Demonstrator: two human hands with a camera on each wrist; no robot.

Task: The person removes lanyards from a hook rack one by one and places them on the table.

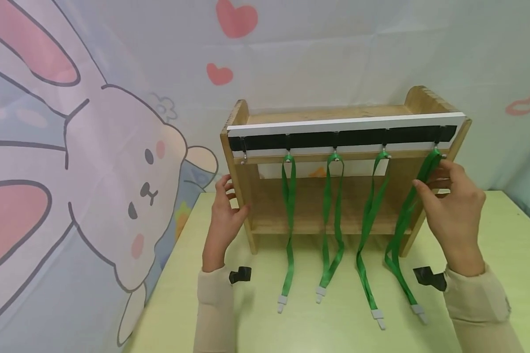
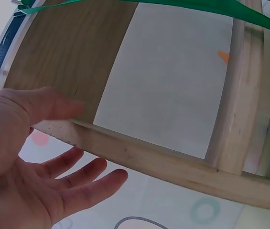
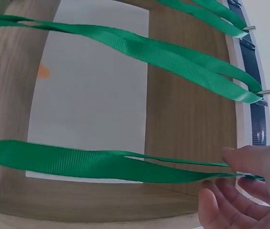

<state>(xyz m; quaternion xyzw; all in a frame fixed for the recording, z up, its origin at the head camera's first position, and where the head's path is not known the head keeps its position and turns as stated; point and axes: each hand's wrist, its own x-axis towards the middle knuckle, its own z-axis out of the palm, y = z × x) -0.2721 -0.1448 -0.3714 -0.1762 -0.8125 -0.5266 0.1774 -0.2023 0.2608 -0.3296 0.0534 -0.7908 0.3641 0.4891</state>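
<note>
A wooden shelf (image 1: 300, 228) carries a black strip with several hooks on its white front rail. From the hook at the far right hangs a green lanyard (image 1: 408, 211) with a grey plastic end. My right hand (image 1: 457, 208) holds this lanyard just below its hook, thumb on one side and curled fingers on the other. My left hand (image 1: 225, 215) is at the shelf's left side panel (image 2: 139, 155). Its thumb lies over the front edge, and its loosely spread fingers are along the outer face.
Three more green lanyards (image 1: 289, 206) hang from the other hooks, their grey ends low over the pale table (image 1: 265, 328). The leftmost hook (image 1: 245, 156) bears none. Behind the shelf is a printed cloth (image 1: 313, 63) with a rabbit and hearts.
</note>
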